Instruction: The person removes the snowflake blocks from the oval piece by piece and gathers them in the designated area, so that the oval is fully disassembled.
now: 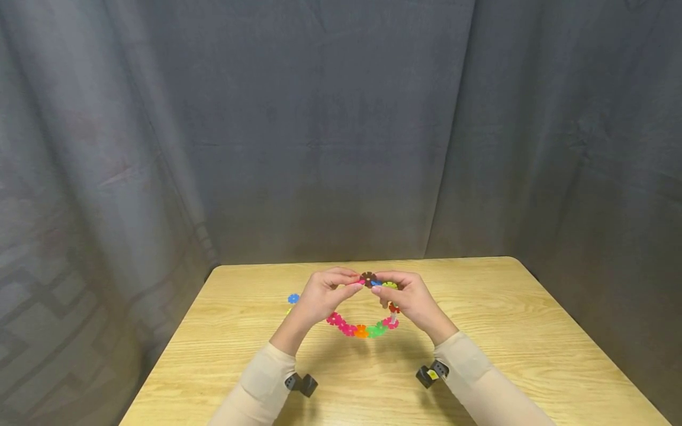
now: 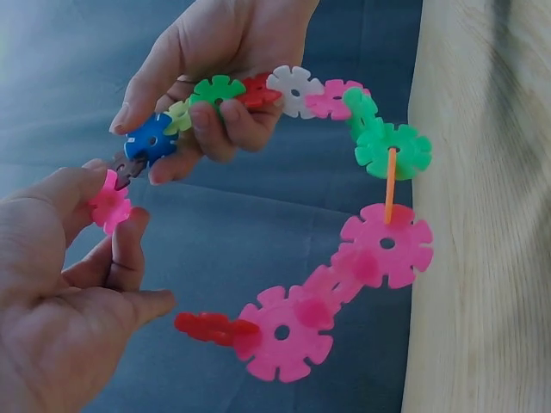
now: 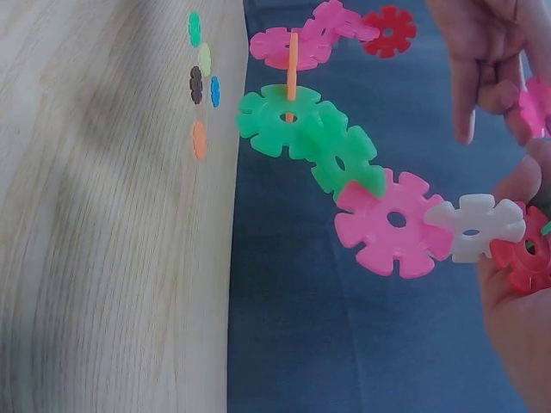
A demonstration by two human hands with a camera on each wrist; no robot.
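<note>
Both hands are holding a chain of plastic discs (image 1: 362,329) above the counter (image 1: 533,331). The left hand (image 1: 318,297) is pinching its pink end; the right hand (image 1: 409,300) is curling around the blue and green discs.

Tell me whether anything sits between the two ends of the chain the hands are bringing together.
Nothing visible does. The left hand pinches the pink end piece; it faces the blue piece in the right hand.
</note>
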